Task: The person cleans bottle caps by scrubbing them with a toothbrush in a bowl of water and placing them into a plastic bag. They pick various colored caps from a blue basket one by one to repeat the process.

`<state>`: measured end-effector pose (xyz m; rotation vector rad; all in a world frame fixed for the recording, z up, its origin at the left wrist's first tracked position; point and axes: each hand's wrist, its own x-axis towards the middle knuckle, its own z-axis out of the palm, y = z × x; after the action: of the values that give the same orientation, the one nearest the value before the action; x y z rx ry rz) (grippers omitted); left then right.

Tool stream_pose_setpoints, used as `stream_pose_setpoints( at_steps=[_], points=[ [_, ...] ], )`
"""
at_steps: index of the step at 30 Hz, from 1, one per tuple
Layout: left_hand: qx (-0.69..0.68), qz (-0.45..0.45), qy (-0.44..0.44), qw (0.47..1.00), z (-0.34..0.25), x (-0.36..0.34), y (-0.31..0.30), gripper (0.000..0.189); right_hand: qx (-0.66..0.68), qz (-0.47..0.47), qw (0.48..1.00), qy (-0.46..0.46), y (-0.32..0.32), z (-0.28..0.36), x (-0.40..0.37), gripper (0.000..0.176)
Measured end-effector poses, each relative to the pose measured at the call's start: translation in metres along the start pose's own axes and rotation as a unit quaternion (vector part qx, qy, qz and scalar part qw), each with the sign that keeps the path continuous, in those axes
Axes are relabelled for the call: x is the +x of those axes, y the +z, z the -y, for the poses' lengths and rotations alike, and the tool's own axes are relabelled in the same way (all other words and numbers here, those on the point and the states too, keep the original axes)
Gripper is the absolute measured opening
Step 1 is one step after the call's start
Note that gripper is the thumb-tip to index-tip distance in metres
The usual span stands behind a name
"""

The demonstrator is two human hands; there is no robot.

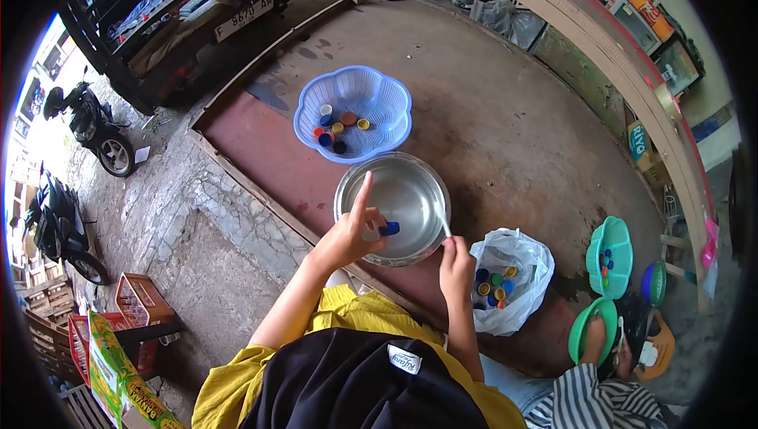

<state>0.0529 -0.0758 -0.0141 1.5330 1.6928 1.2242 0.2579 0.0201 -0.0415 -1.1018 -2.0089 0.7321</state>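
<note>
My left hand [351,232] is over a round metal basin [343,196] of clear water. It pinches a blue bottle cap [389,228], with the index finger pointing up. Over the basin's right rim, my right hand [456,263] is closed around a slim white toothbrush [441,214], whose head is hard to make out. A blue plastic basket [316,89] stands just beyond the basin and contains several bottle caps [348,119] of different colours. To the right of my right hand, an open white plastic bag [530,263] holds several more caps [497,280].
At right, a co-worker in striped sleeves [580,397] has one hand in a green basin [576,330]. A teal basket [620,232] with caps stands beyond it. The brown table [505,113] has a raised wooden edge [253,200]. Crates [146,303] stand on the floor at left.
</note>
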Motion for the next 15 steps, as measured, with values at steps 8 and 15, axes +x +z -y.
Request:
stream_pose_setpoints(
  at_steps=[8,15],
  points=[
    [-0.002,0.024,0.052,0.998,-0.011,-0.001,0.009,0.107,0.245,0.174,0.95,0.084,0.011,0.031,0.009,0.025],
    [-0.143,-0.097,0.117,0.978,-0.003,-0.005,0.027,0.103,0.431,0.172,0.868,0.178,0.019,0.03,0.0,0.027]
  ],
)
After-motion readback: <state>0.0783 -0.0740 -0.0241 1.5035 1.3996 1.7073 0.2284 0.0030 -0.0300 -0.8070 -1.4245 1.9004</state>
